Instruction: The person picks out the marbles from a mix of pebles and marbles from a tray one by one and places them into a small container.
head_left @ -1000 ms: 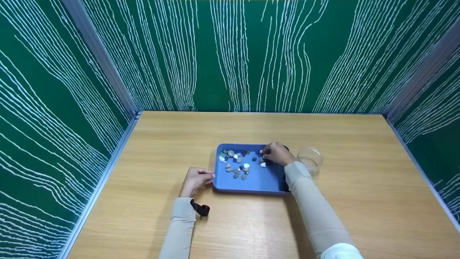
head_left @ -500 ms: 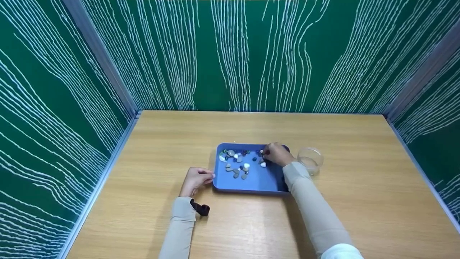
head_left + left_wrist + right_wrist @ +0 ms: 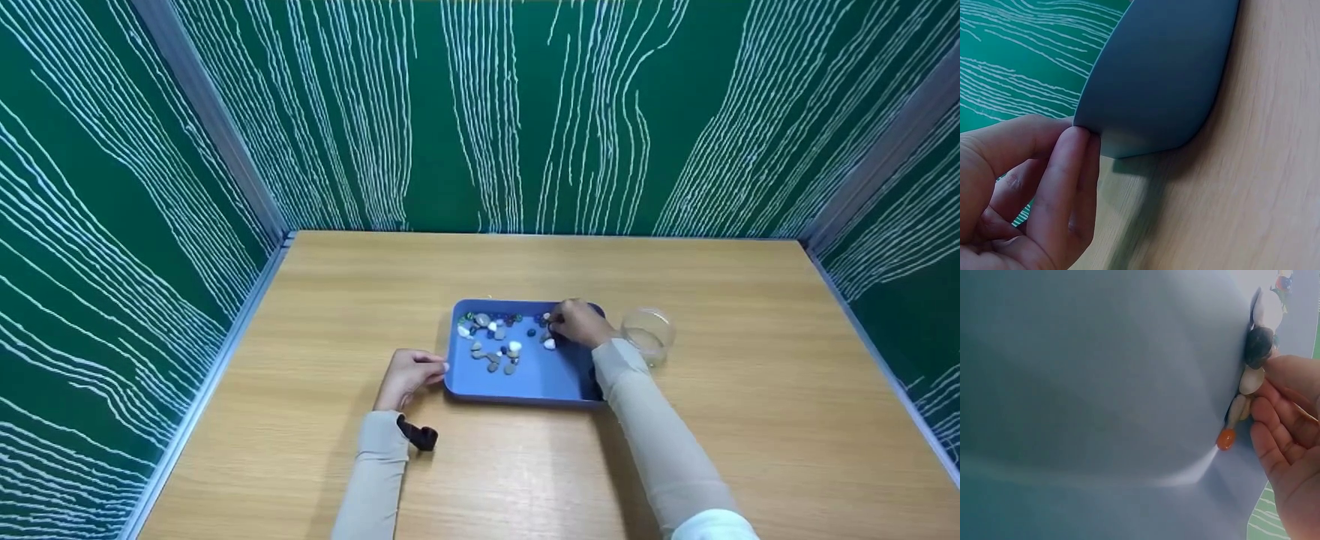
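In the head view a blue tray holds pebbles and small glass-like beads. My left hand pinches the tray's left side; the left wrist view has its fingertips on the rim. Over the tray's far right part, my right hand reaches down with bent fingers among pebbles. The right wrist view brings the thumb and fingers close up to a dark pebble that they appear to pinch. Just below it lie a cream pebble and an orange bead in a row along the tray's edge.
A clear plastic cup stands right of the tray, beside the right wrist. Grey pebbles and a white pebble lie in the tray's left half. Green walls with white lines border the wooden table.
Almost nothing differs. The right hand makes only slight finger movements at the same spot, and the left hand stays at the tray's rim.
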The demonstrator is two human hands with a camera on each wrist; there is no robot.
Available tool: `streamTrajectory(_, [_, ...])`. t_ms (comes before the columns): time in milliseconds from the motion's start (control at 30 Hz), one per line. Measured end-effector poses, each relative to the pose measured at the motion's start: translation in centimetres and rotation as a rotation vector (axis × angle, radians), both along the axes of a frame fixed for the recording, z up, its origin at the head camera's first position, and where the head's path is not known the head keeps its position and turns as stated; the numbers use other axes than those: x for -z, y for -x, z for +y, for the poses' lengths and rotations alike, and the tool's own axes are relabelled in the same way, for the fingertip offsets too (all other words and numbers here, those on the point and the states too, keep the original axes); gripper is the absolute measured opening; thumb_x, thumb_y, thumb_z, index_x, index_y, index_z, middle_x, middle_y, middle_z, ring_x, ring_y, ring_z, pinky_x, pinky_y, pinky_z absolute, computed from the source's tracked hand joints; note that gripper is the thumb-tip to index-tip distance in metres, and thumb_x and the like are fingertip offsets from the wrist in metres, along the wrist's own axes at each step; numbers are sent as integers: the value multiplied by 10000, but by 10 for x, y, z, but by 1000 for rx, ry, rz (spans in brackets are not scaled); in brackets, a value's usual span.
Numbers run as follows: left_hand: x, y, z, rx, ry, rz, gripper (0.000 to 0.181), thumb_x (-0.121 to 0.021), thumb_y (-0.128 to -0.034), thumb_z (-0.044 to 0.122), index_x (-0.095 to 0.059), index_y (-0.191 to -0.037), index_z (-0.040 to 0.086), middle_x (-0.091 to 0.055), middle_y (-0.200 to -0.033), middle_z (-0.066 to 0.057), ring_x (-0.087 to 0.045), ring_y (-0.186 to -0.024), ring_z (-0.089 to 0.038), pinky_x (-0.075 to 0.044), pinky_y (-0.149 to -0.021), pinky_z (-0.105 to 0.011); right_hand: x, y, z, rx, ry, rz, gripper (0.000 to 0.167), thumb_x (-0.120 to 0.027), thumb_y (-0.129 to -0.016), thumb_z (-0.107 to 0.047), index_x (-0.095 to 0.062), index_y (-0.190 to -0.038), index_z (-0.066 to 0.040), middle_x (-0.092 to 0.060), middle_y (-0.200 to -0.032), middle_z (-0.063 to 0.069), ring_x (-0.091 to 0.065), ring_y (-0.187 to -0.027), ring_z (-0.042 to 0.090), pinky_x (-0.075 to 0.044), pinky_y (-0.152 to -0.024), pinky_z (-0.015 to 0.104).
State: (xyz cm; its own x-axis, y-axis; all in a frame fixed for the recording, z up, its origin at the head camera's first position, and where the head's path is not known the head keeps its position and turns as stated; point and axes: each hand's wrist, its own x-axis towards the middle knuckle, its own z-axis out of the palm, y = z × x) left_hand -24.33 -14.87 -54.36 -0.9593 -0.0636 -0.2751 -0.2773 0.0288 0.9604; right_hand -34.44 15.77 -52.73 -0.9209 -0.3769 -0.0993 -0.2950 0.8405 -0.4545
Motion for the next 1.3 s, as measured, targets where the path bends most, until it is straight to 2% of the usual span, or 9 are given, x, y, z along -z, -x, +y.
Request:
streamTrajectory(233, [0,-1,-1,8,-15,4,223,-677,-774,-120,-664,-991,-168,-692,-996,-248,-684,-736,-148,-625,-723,-268,-2,0,2,2,31,-50,194,-597,-931,-34,-719,-1080,-6,-707,-1021,154,-614,-798,210,-550,-692,275])
streamTrajectory(367, [-1,-1,-1,16,-15,0,243,-682,-783,-109,-656,-1017,-169,-683,-1024,-262,-682,-750,-149,-624,-726,-262,-3,0,3,6,44,-59,197,-598,-935,-48,-719,-1088,-14,-705,-1036,152,-621,-813,217,-566,-720,293])
streamTrajectory(500, [-2,-2,-1,17,-11,0,250,-690,-785,-95,-658,-1022,-168,-695,-980,-227,-676,-749,-147,-624,-722,-261,-4,-1,4,9,72,-46,182,-613,-925,-56,-727,-1061,-13,-709,-1032,149,-619,-821,212,-589,-769,337])
streamTrajectory(667, [0,0,-1,14,-19,3,177,-685,-771,-96,-698,-944,-132,-700,-861,-124,-666,-711,-118,-622,-694,-245,-7,-2,7,0,100,-31,159,-625,-916,-61,-733,-1021,-10,-711,-974,126,-589,-781,186,-558,-717,316])
streamTrajectory(800, [0,0,0,2,-18,-12,175,-687,-764,-99,-696,-935,-131,-683,-813,-74,-655,-686,-106,-617,-669,-227,-11,-3,7,23,118,-75,170,-624,-922,-75,-730,-1046,-29,-710,-982,112,-604,-786,187,-572,-739,310])
streamTrajectory(1033, [0,0,0,3,-12,-17,181,-692,-770,-101,-685,-944,-148,-682,-834,-90,-662,-705,-127,-622,-684,-246,-18,-5,10,75,134,-139,194,-621,-927,-94,-712,-1089,-36,-702,-998,117,-642,-842,237,-591,-789,345])
streamTrajectory(1133, [0,0,0,-1,1,-30,182,-698,-774,-87,-693,-951,-131,-682,-849,-101,-666,-712,-130,-623,-697,-249,-21,-5,11,77,149,-126,179,-623,-924,-90,-715,-1068,-33,-700,-972,111,-645,-841,240,-590,-786,348])
streamTrajectory(1300, [-2,0,-1,-4,29,-50,170,-703,-777,-61,-706,-943,-101,-679,-852,-99,-668,-702,-124,-618,-680,-237,-26,-5,13,35,165,-58,160,-626,-915,-70,-716,-1029,-2,-701,-973,140,-626,-810,201,-579,-750,331])
